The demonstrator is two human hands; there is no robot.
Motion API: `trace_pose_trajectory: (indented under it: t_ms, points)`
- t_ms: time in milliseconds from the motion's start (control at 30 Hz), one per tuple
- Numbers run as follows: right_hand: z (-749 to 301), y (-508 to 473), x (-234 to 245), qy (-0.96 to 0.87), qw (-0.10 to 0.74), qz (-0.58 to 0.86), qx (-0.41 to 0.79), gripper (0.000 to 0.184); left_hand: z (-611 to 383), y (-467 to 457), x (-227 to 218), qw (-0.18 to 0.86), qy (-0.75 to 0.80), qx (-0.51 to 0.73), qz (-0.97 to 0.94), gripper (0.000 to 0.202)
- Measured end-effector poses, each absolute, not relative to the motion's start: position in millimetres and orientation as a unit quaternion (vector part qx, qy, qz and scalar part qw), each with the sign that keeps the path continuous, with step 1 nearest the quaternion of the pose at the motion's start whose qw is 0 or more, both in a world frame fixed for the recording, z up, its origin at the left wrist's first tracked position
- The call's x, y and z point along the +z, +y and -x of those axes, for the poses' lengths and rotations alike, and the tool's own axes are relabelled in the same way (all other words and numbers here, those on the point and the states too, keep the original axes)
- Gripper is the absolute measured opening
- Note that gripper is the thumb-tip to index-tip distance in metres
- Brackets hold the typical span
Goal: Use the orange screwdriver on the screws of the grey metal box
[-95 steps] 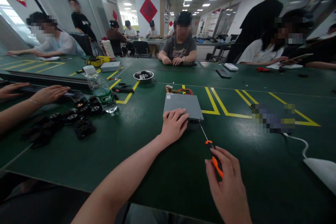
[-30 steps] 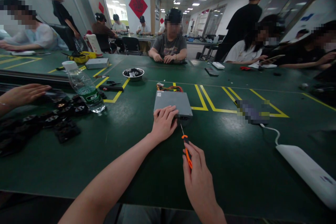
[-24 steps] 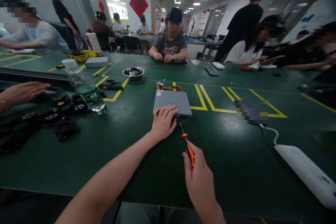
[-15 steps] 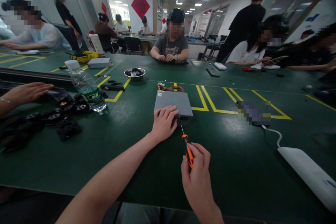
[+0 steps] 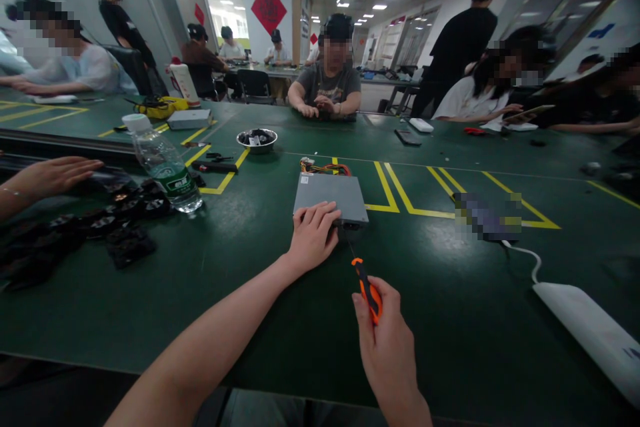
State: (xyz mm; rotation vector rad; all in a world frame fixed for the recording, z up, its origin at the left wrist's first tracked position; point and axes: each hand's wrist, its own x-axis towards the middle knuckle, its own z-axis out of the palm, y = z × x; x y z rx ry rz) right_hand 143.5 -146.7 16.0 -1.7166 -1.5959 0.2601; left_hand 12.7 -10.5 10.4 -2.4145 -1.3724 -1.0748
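Note:
A grey computer power supply lies flat on the green table, its bundled coloured cables at the far side. My left hand holds it at the near left edge, fingers over the top and thumb by the front face. In my right hand is a screwdriver with an orange and black handle, gripped between thumb and fingers. Its thin shaft points up and left to the front face of the power supply, near the left thumb. Whether the tip touches a screw is too small to tell.
Left of me stand a water bottle and a pile of black parts, with another person's hand beside them. A metal bowl sits farther back. On the right, a phone is cabled to a white power bank.
My right hand and the screwdriver handle have shifted slightly right, so the shaft slants more to the left. My left hand and the power supply have stayed in place.

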Motion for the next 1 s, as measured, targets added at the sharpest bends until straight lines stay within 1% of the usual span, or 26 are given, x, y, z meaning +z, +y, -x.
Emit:
trace_pose_trajectory:
  t_ms: [167, 333, 500, 800, 900, 1000]
  points:
    - [-134, -146, 20, -0.658, 0.43, 0.618, 0.023, 0.031, -13, -10, 9, 0.085, -0.462, -0.356, 0.808, 0.03]
    - [-138, -145, 25, -0.686, 0.422, 0.593, -0.022, 0.025, -12, -9, 10, 0.084, -0.457, -0.352, 0.812, 0.029]
    - [-146, -142, 25, -0.672, 0.39, 0.629, -0.011, 0.026, -11, -10, 10, 0.085, -0.458, -0.353, 0.811, 0.03]
    - [-132, -147, 21, -0.696, 0.382, 0.608, -0.02, 0.028, -11, -10, 9, 0.086, -0.457, -0.355, 0.811, 0.031]
    - [-136, -146, 19, -0.68, 0.388, 0.622, 0.003, 0.03, -11, -10, 9, 0.084, -0.456, -0.355, 0.812, 0.031]
    - [-141, -146, 17, -0.668, 0.375, 0.642, 0.043, 0.033, -12, -10, 9, 0.084, -0.458, -0.358, 0.809, 0.03]
